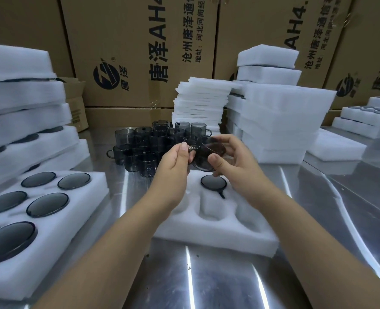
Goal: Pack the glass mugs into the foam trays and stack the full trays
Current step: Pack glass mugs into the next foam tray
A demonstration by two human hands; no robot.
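The glass mug [209, 153] hangs tilted just above the far edge of the foam tray [218, 237], held between both hands. The left hand [173, 162] pinches what looks like its handle (blur makes this uncertain), and the right hand [235, 159] curls fingers and thumb round its body.

To seat it well, I would level it over an open pocket beside the seated mug [213, 182], line the handle up with the pocket's slot, and lower it straight down. The near pockets are free.

Loose mugs [144, 143] crowd just behind the tray, so coming in from above is safest. A full tray [84, 197] sits to the left, foam stacks [284, 121] stand to the right, and the table [206, 277] shows bare in front.
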